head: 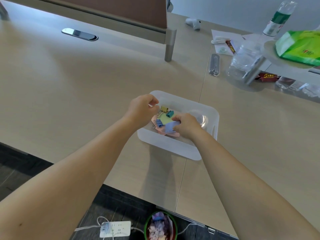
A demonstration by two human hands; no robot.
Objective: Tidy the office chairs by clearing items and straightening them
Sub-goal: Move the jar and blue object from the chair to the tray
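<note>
A translucent white tray (173, 146) sits on the light wood desk (86, 80). Inside lie a yellow binder clip (164, 109), a teal binder clip (170, 113), a blue binder clip (158, 122), a green sticky note (165, 120) and pink paper (170, 134). My left hand (142, 109) hovers over the tray's left rim, fingers pinched at the yellow clip's wire handle. My right hand (186, 125) is inside the tray, closed on a lavender paper (169, 127). No office chair is in view.
At the far right stand a clear jar (242, 61), a water bottle (278, 18), a green packet (299, 45) and snack wrappers (267, 77). A desk divider post (170, 44) rises behind. Below the desk edge are a power strip (116, 228) and a bin (161, 226).
</note>
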